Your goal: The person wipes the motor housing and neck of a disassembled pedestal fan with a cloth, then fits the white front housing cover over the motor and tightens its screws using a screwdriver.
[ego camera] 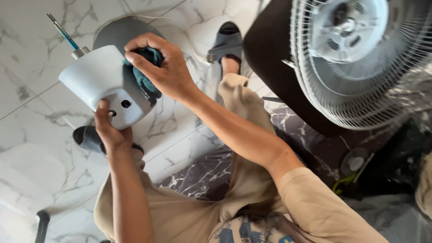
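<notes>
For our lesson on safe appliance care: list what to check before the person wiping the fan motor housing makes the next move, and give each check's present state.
1. Left hand grips the motor housing from below: ok.
2. Right hand presses the dark cloth on the housing: ok.
3. Shaft points away from the body: ok.
4. Fan guard lies apart from the hands: ok.
5. Power disconnected: cannot tell.

Floor [31,148]: white marble-look tiles, grey veining, thin grout lines, evenly lit. Dark marbled slab [204,175] lower centre. Black seat [274,58] upper right, white wire fan guard [360,76] beside it.
</notes>
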Demonstrator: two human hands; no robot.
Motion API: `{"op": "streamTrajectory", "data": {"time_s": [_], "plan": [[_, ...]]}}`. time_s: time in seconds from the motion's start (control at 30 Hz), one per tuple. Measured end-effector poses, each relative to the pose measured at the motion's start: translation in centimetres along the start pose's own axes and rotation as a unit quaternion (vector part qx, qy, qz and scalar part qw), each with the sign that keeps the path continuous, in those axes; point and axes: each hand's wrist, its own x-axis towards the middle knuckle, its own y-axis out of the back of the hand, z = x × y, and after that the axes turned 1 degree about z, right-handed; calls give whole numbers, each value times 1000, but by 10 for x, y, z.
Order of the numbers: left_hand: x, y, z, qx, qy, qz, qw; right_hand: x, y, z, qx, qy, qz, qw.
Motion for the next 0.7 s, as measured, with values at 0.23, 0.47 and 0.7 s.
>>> {"op": "streamTrajectory", "data": {"time_s": [0.23,0.47,0.7], "plan": [[8,30,7,25,29,-43,998,-24,7,-24,-39,57,42,997],[-61,30,45,329,-158,15,931,-83,31,-111,192,73,55,977],[-156,-128,-19,305,-278,-263,872,-207,153,-174,187,81,95,974]]}}
